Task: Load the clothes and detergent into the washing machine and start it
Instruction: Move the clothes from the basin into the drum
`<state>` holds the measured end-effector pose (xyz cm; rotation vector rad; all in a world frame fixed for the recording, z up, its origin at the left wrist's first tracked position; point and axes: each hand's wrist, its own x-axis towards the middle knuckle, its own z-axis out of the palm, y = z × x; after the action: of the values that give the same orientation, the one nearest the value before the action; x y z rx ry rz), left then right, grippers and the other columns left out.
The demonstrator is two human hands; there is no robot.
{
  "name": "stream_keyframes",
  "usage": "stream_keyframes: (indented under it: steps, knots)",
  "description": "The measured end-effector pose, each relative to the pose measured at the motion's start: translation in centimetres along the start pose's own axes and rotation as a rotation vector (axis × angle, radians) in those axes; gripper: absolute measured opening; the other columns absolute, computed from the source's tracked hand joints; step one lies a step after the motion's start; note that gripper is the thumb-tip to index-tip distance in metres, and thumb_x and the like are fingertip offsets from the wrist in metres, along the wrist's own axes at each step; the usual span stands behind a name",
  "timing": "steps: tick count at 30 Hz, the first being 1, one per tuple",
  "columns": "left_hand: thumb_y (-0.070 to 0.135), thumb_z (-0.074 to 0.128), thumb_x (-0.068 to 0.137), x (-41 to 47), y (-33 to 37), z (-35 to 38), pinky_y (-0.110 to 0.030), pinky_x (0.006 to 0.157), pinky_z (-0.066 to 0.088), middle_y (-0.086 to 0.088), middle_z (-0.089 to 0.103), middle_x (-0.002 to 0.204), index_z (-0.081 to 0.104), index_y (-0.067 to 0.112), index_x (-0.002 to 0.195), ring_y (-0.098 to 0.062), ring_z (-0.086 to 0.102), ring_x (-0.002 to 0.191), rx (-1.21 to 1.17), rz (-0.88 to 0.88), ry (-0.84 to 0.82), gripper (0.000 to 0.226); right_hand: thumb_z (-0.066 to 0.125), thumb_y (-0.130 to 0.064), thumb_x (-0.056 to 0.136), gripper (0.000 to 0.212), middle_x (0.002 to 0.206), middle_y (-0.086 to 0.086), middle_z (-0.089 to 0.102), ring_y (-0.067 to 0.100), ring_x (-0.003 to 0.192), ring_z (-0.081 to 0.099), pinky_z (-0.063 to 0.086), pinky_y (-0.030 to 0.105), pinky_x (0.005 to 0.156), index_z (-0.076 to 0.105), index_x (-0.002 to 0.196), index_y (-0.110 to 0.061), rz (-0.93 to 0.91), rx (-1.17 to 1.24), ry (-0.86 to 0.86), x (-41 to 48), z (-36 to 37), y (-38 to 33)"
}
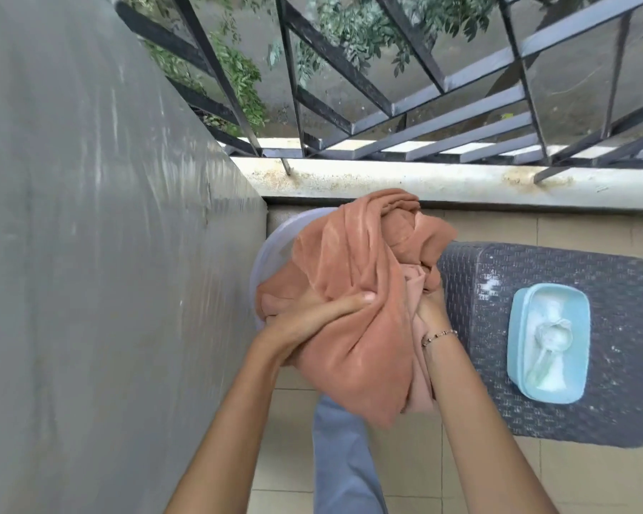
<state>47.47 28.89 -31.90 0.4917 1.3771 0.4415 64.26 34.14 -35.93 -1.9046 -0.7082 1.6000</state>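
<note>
A bundle of rust-orange clothes (357, 283) hangs in front of me, held from below by both hands. My left hand (312, 320) grips its lower left side with the fingers wrapped over the cloth. My right hand (429, 309), with a thin bracelet at the wrist, is buried in the right side of the bundle. Behind the clothes shows the rim of a pale translucent tub (275, 239). A light blue box of white detergent powder (548, 343) with a scoop in it sits on a dark woven stool (609, 291) to the right. No washing machine is in view.
A grey wall (108, 235) fills the left side. A stained white ledge (442, 179) runs across the back under black metal window bars (387, 87). Beige floor tiles (535, 476) lie below, and my grey trouser leg (346, 465) shows between my arms.
</note>
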Motion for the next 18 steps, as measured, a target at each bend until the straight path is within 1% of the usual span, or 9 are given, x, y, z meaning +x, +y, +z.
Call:
stream_keyframes:
  steps: [2, 4, 6, 8, 10, 12, 14, 16, 18]
  knots:
    - [0.033, 0.079, 0.072, 0.0, 0.9, 1.1, -0.024, 0.096, 0.046, 0.016, 0.069, 0.106, 0.064, 0.034, 0.104, -0.002, 0.063, 0.103, 0.086, 0.141, 0.285, 0.035, 0.051, 0.009, 0.089, 0.021, 0.078, -0.006, 0.053, 0.018, 0.085, 0.061, 0.045, 0.006, 0.06, 0.057, 0.086, -0.011, -0.015, 0.01, 0.042, -0.8, -0.3, -1.1]
    - [0.034, 0.07, 0.073, -0.2, 2.0, 1.8, -0.02, 0.086, 0.042, 0.01, 0.069, 0.1, 0.066, 0.03, 0.096, -0.01, 0.063, 0.101, 0.062, 0.178, 0.482, 0.024, 0.056, 0.011, 0.085, 0.028, 0.081, -0.006, 0.057, 0.001, 0.071, 0.06, 0.045, 0.007, 0.064, 0.059, 0.109, -0.004, -0.066, 0.027, 0.041, -1.4, -0.3, -2.2]
    - [0.037, 0.066, 0.075, -1.4, 3.4, 2.0, -0.017, 0.079, 0.039, 0.006, 0.068, 0.098, 0.068, 0.022, 0.101, -0.015, 0.062, 0.1, 0.111, 0.17, 0.576, 0.03, 0.055, 0.013, 0.085, 0.036, 0.082, -0.006, 0.059, -0.012, 0.057, 0.059, 0.044, 0.002, 0.058, 0.055, 0.119, -0.002, -0.106, 0.058, 0.015, -3.1, -0.1, -4.0]
    - [0.034, 0.066, 0.082, -3.3, 5.1, 1.8, -0.019, 0.076, 0.036, 0.003, 0.066, 0.094, 0.069, 0.015, 0.103, -0.019, 0.062, 0.1, 0.134, 0.191, 0.639, 0.029, 0.053, 0.012, 0.087, 0.031, 0.069, -0.014, 0.064, -0.016, 0.05, 0.056, 0.041, 0.0, 0.052, 0.055, 0.113, -0.004, -0.132, 0.09, -0.022, -5.1, -0.3, -6.7]
    - [0.034, 0.063, 0.086, -5.6, 7.2, 1.5, -0.02, 0.07, 0.032, -0.004, 0.065, 0.087, 0.069, 0.009, 0.098, -0.023, 0.062, 0.096, 0.169, 0.199, 0.717, 0.028, 0.046, 0.019, 0.086, 0.027, 0.053, -0.019, 0.065, -0.014, 0.05, 0.057, 0.041, 0.001, 0.053, 0.054, 0.094, -0.006, -0.179, 0.076, -0.073, -6.6, -0.7, -8.8]
    - [0.036, 0.063, 0.086, -8.2, 9.1, 1.1, -0.023, 0.066, 0.03, -0.01, 0.065, 0.081, 0.068, 0.006, 0.09, -0.027, 0.061, 0.088, 0.192, 0.233, 0.731, 0.031, 0.044, 0.021, 0.086, 0.038, 0.059, -0.017, 0.068, -0.009, 0.057, 0.06, 0.047, 0.008, 0.062, 0.056, 0.084, -0.015, -0.214, 0.064, -0.11, -8.5, -1.2, -10.5]
    - [0.042, 0.065, 0.079, -11.3, 10.8, 0.9, -0.026, 0.068, 0.034, -0.005, 0.062, 0.074, 0.062, 0.014, 0.074, -0.027, 0.061, 0.083, 0.141, 0.306, 0.689, 0.028, 0.047, 0.013, 0.088, 0.036, 0.077, -0.009, 0.067, -0.002, 0.065, 0.061, 0.049, 0.02, 0.072, 0.057, 0.083, -0.022, -0.229, 0.066, -0.129, -11.0, -1.4, -12.1]
    - [0.046, 0.059, 0.067, -14.0, 12.2, 0.7, -0.03, 0.079, 0.044, 0.001, 0.062, 0.074, 0.053, 0.025, 0.064, -0.024, 0.063, 0.088, 0.087, 0.407, 0.657, 0.022, 0.065, -0.004, 0.083, 0.02, 0.081, 0.003, 0.063, 0.0, 0.064, 0.058, 0.047, 0.018, 0.07, 0.056, 0.08, -0.021, -0.273, 0.146, -0.118, -14.0, -1.2, -14.1]
    - [0.051, 0.055, 0.061, -17.3, 13.9, 0.1, -0.043, 0.092, 0.046, 0.006, 0.061, 0.069, 0.055, 0.025, 0.064, -0.027, 0.064, 0.09, 0.11, 0.48, 0.677, 0.027, 0.09, -0.038, 0.047, 0.049, 0.074, -0.002, 0.065, -0.002, 0.063, 0.059, 0.049, 0.014, 0.067, 0.06, 0.079, -0.018, -0.358, 0.262, -0.16, -16.9, -0.6, -16.5]
